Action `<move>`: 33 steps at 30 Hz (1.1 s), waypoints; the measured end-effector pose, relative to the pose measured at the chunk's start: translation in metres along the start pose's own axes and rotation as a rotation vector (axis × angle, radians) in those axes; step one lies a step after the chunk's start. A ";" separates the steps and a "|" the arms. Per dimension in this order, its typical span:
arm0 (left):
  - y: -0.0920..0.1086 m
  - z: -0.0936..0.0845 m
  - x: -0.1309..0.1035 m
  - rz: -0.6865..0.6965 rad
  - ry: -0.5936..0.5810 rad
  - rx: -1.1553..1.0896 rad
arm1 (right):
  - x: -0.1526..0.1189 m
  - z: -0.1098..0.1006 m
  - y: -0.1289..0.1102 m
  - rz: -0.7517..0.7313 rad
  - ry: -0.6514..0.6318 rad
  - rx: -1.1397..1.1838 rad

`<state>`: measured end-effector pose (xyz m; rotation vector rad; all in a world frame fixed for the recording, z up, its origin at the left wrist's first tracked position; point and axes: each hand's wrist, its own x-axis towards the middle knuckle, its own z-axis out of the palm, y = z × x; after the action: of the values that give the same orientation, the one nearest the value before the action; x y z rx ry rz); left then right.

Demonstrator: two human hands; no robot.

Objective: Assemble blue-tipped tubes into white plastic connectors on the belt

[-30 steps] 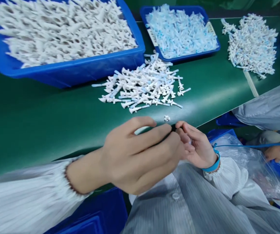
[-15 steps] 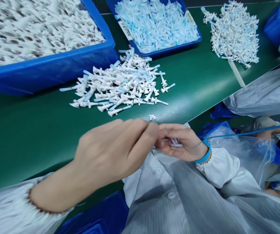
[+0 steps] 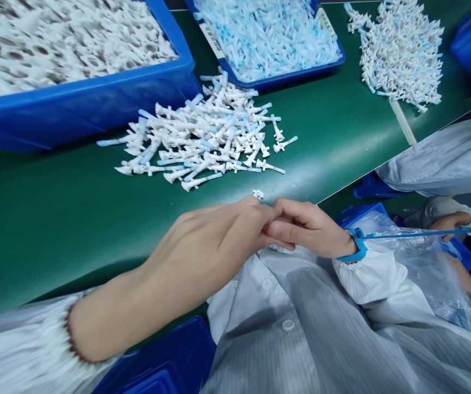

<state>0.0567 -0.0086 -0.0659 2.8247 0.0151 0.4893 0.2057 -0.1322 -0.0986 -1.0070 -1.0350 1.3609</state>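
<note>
My left hand (image 3: 214, 241) is closed, its back toward me and its fingertips hidden, so what it pinches does not show. Against its fingertips presses my right hand (image 3: 301, 227), which wears a blue wrist strap (image 3: 352, 246). Its fingers are curled in; the small white tubes seen in its palm half a second ago are now covered. Just beyond both hands lies a tiny white plastic part (image 3: 258, 194) on the green work surface (image 3: 46, 219). Further off is a heap of white fittings with pale blue tubes (image 3: 206, 137).
A large blue bin (image 3: 96, 90) of white parts stands at the back left. Beside it is a blue tray (image 3: 293, 81) of light blue tubes. Another heap (image 3: 403, 60) lies at the far right. Co-workers' sleeves (image 3: 436, 153) and a clear plastic bag (image 3: 420, 273) are on the right.
My right hand has rolled over and curled its fingers, hiding the small tubes that lay in its palm. Both hands stay together; the view has shifted slightly.
</note>
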 end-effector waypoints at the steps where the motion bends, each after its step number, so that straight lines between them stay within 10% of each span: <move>1: 0.000 0.001 0.000 0.004 0.012 -0.015 | 0.001 -0.001 -0.001 -0.002 -0.006 -0.004; 9: -0.002 0.007 -0.008 -0.145 0.074 -0.393 | 0.003 -0.009 -0.008 -0.034 0.121 0.033; 15: 0.000 0.010 -0.009 -0.023 0.223 -0.258 | 0.003 -0.008 -0.010 0.003 0.161 -0.033; 25: -0.006 0.029 -0.023 -0.056 0.315 0.036 | 0.003 -0.034 -0.024 -0.220 0.184 -0.985; 33: -0.012 0.037 -0.001 -0.277 0.002 0.137 | 0.010 -0.059 -0.031 -0.195 -0.041 -1.437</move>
<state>0.0688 -0.0073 -0.1029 2.8888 0.4497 0.4414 0.2702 -0.1191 -0.0841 -1.7804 -2.1335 0.2882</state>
